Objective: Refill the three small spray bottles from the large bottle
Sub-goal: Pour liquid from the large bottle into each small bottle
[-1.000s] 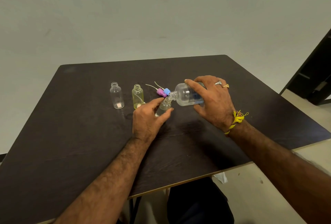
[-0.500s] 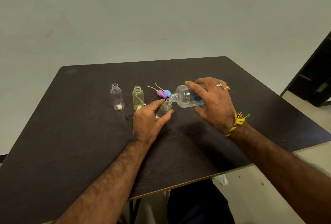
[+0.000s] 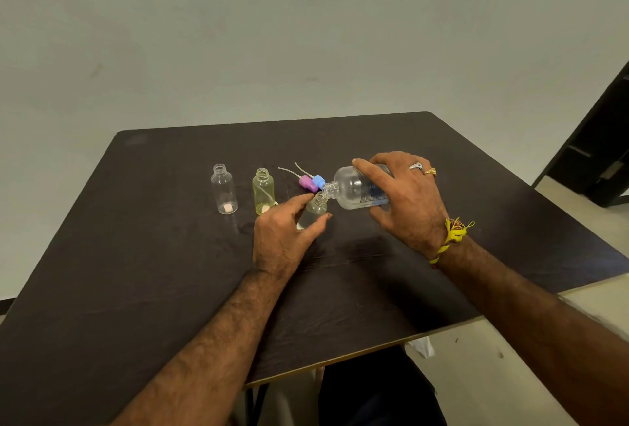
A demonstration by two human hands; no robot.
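Observation:
My right hand (image 3: 406, 197) grips the large clear bottle (image 3: 354, 189), tipped on its side with its open neck pointing left over the mouth of a small clear bottle (image 3: 316, 208). My left hand (image 3: 284, 235) holds that small bottle between thumb and fingers on the dark table (image 3: 153, 272). To the left stand a small yellow-tinted bottle (image 3: 262, 191) and a small clear bottle (image 3: 223, 192), both uncapped and upright. A pink spray cap (image 3: 307, 182) and a blue spray cap (image 3: 318, 181), each with a thin tube, lie just behind the large bottle's neck.
The table's front edge runs close to my body, and its right corner is near my right forearm. A dark piece of furniture (image 3: 602, 153) stands on the floor at the far right. A pale wall lies behind the table.
The large bottle and both hands stay nearly where they were, with the neck held over the small bottle. The view has shifted slightly.

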